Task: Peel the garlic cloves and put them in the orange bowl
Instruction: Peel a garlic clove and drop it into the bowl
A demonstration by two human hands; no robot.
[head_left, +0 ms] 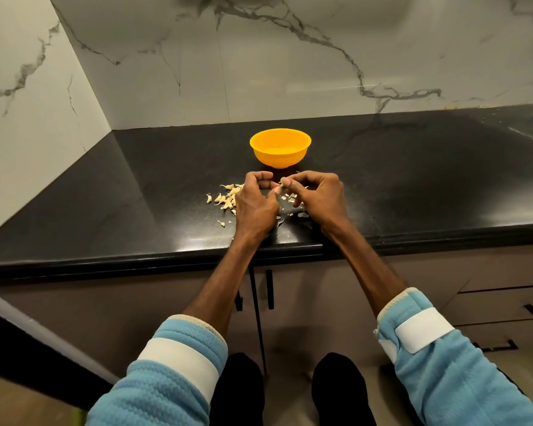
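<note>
Clove: we've got one garlic clove pinched between both hands, right in front of the bowl.
Left hand: our left hand has its fingers curled round the clove, steadying it, we reckon.
Right hand: our right hand nips the clove's tip with thumb and fingertips, probably the side doing the peeling.
Orange bowl: the orange bowl sits just behind our hands, so dropping one in is a short reach. Can't tell if anything's in it.
Pile: the pile of cloves lies beside our left hand, handy for grabbing the next one.
Skins: loose skins litter the counter under our hands.
</note>
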